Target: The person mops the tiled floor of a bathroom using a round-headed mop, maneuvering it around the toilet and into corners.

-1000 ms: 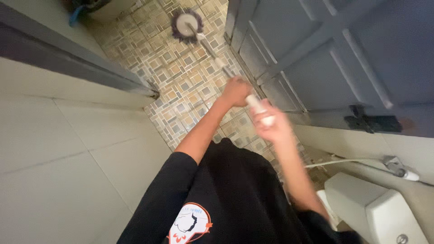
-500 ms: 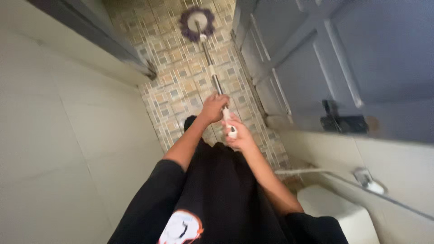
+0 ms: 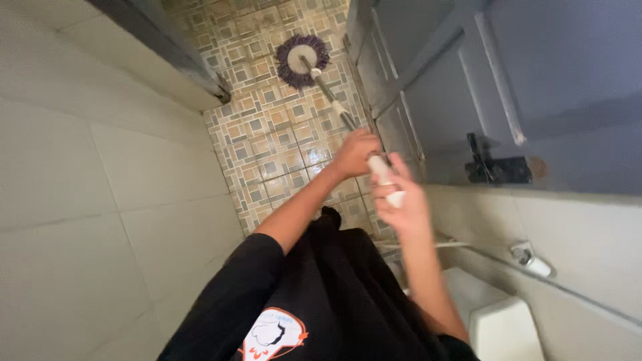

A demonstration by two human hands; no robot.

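A round mop head (image 3: 302,60) with dark purple strands and a pale centre disc rests on the patterned floor tiles (image 3: 267,140). Its long handle (image 3: 331,101) slants back to me. My left hand (image 3: 352,154) grips the handle lower down. The white end of the handle is in my right hand (image 3: 401,200), just behind the left hand. Black sleeves and a black shirt with a printed badge fill the bottom of the view.
A grey panelled door (image 3: 468,87) with a dark latch (image 3: 498,168) stands on the right. Pale tiled wall (image 3: 80,200) is on the left, ending at a dark door frame (image 3: 180,57). A white toilet tank (image 3: 505,331) and a spray hose (image 3: 531,261) sit at bottom right.
The mop head slid nearer to me and slightly right on the floor. Both hands shifted right and the handle tilted, with the right hand pulled further back.
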